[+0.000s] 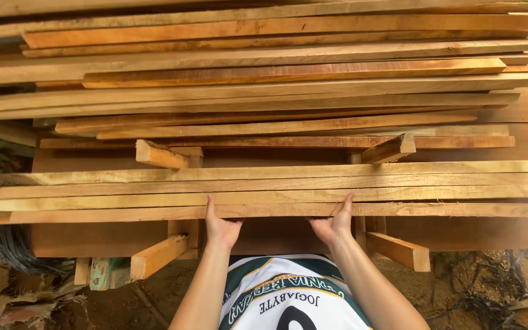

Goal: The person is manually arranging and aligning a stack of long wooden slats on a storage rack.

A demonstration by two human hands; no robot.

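A long stack of rough-sawn wooden planks fills the view. My left hand (220, 225) and my right hand (335, 221) both grip the nearest plank (276, 211) from below, thumbs up against its front edge, about a shoulder's width apart. Above it lie three more pale planks (264, 183) in a tight layer. My forearms reach up from the bottom of the frame, over a white and green jersey.
Short wooden crossbars (157, 255) (399, 250) stick out toward me under the near layer, and two more (160, 156) (391, 148) sit above it. A broad board (93, 238) lies beneath. Dirt ground, black cable coil (16, 250) at lower left, scrap at the right.
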